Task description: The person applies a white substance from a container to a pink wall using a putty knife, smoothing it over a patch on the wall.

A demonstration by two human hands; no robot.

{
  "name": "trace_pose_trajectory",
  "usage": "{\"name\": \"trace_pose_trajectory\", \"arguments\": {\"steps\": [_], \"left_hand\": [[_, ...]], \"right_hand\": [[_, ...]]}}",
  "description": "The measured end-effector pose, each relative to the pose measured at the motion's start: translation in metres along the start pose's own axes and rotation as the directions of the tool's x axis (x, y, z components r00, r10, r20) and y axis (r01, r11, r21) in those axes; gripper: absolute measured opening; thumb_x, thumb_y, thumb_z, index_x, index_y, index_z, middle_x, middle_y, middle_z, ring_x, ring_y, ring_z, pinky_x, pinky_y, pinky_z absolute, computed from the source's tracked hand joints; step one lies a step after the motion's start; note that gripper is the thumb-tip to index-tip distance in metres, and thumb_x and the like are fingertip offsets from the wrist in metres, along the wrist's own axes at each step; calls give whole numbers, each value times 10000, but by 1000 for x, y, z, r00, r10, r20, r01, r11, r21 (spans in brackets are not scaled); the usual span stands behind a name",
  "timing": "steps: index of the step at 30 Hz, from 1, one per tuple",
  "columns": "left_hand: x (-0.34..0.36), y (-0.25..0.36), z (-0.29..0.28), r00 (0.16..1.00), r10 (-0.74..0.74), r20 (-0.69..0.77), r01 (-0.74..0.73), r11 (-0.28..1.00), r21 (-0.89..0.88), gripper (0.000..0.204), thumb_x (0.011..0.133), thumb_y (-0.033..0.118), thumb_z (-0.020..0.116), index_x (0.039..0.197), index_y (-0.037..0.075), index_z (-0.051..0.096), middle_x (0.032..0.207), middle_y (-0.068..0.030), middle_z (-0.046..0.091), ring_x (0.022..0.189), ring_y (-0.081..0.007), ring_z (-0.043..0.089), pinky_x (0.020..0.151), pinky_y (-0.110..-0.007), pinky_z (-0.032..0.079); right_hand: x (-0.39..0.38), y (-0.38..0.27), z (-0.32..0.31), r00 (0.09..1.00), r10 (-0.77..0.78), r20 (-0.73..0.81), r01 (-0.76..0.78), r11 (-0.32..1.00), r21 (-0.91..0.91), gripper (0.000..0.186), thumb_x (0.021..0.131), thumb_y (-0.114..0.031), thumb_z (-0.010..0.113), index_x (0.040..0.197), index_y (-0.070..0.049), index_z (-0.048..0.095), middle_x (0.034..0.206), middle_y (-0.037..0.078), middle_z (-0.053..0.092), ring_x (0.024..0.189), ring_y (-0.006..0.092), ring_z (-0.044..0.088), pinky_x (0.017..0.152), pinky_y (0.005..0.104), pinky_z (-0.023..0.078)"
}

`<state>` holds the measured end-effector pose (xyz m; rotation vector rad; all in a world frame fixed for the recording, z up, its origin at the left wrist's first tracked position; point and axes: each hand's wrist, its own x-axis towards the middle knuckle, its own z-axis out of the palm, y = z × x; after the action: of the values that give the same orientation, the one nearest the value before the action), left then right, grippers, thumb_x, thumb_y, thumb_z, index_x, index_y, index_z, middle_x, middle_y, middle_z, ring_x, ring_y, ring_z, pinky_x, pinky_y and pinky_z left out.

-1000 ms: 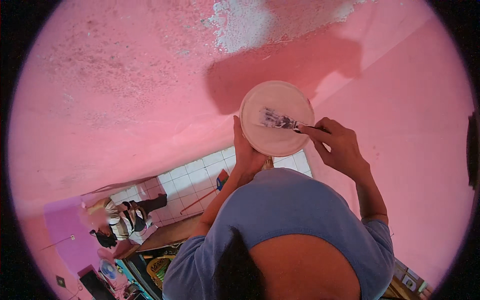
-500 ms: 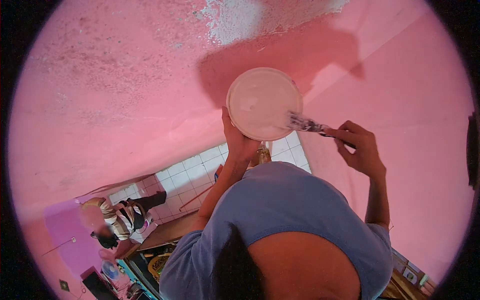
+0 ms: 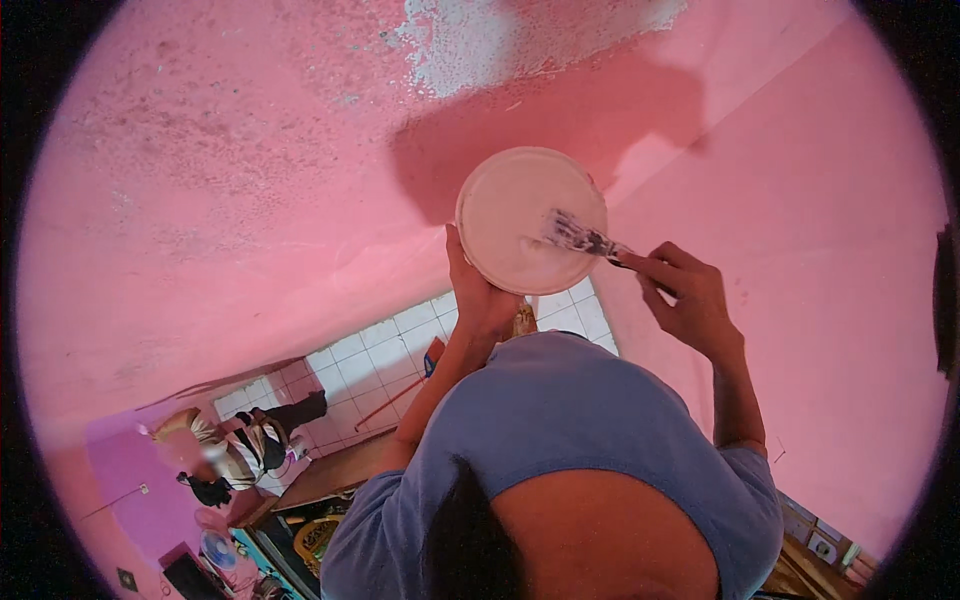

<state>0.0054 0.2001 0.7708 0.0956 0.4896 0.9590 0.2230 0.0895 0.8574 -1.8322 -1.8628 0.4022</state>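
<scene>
A round container [image 3: 505,195] with pale, creamy pink contents sits in my left hand [image 3: 478,290], whose thumb lies along its left side, fingers mostly hidden beneath. My right hand [image 3: 685,300] is closed round the handle of a flat paint-streaked tool [image 3: 575,232], a brush or scraper, I cannot tell which. The tool's white-smeared tip is over the middle of the container, touching or very near the contents. Beyond both hands is a pink wall [image 3: 250,170] with flaking, mottled paint and a white peeled patch [image 3: 460,45].
Below are white floor tiles [image 3: 355,360] and a red-handled tool [image 3: 385,405]. A person [image 3: 250,450] in striped clothing is at lower left, near a wooden-edged cabinet [image 3: 290,500], a fan [image 3: 217,550] and dark electronics [image 3: 185,578]. Wooden items [image 3: 805,565] show at lower right.
The container has shifted up and left since a second ago. The tool swung out to the container's right edge half a second ago and is now back over its middle.
</scene>
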Motion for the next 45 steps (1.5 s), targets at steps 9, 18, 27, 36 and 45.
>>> {"name": "trace_pose_trajectory", "arguments": {"steps": [9, 18, 27, 36, 45], "left_hand": [[-2, 1, 9, 960, 178, 218, -237, 928, 287, 631, 919, 548, 401, 1389, 131, 338, 1391, -122, 405, 1266, -310, 402, 1030, -521, 361], [0, -1, 22, 942, 155, 298, -267, 883, 386, 575, 925, 443, 498, 1374, 135, 313, 1346, -129, 427, 1253, -287, 411, 1010, -521, 388], [-6, 2, 30, 909, 188, 372, -377, 749, 544, 562, 907, 333, 547, 1365, 128, 293, 1415, -122, 348, 1274, -283, 384, 1068, -482, 326], [0, 14, 47, 957, 39, 287, -73, 992, 108, 521, 952, 459, 328, 1357, 141, 406, 1393, -81, 413, 1298, -264, 367, 1064, -472, 329], [-16, 29, 94, 796, 309, 521, -568, 679, 465, 560, 836, 279, 601, 1317, 56, 421, 1346, -107, 448, 1235, -229, 442, 1021, -406, 381]], "right_hand": [[-3, 6, -8, 998, 54, 12, -53, 998, -39, 308, 839, -216, 629, 1145, -197, 617, 815, 74, 639, 740, 251, 641, 640, 375, 509], [-16, 19, 5, 985, 174, -18, -164, 954, 250, 293, 865, -262, 614, 1081, -64, 624, 927, 139, 674, 822, 295, 667, 720, 393, 528], [-17, 2, 6, 970, 62, -233, -14, 979, 205, 251, 835, -172, 637, 1080, -117, 638, 954, 98, 653, 791, 255, 660, 661, 366, 546], [5, 23, 40, 962, 273, 23, -144, 432, 890, 299, 893, -149, 618, 1152, 0, 596, 861, 41, 651, 713, 76, 555, 625, 236, 463], [27, 6, 13, 993, 75, 92, -101, 112, 989, 413, 923, -212, 571, 1280, -24, 488, 871, 23, 625, 639, 70, 537, 518, 210, 435]]}}
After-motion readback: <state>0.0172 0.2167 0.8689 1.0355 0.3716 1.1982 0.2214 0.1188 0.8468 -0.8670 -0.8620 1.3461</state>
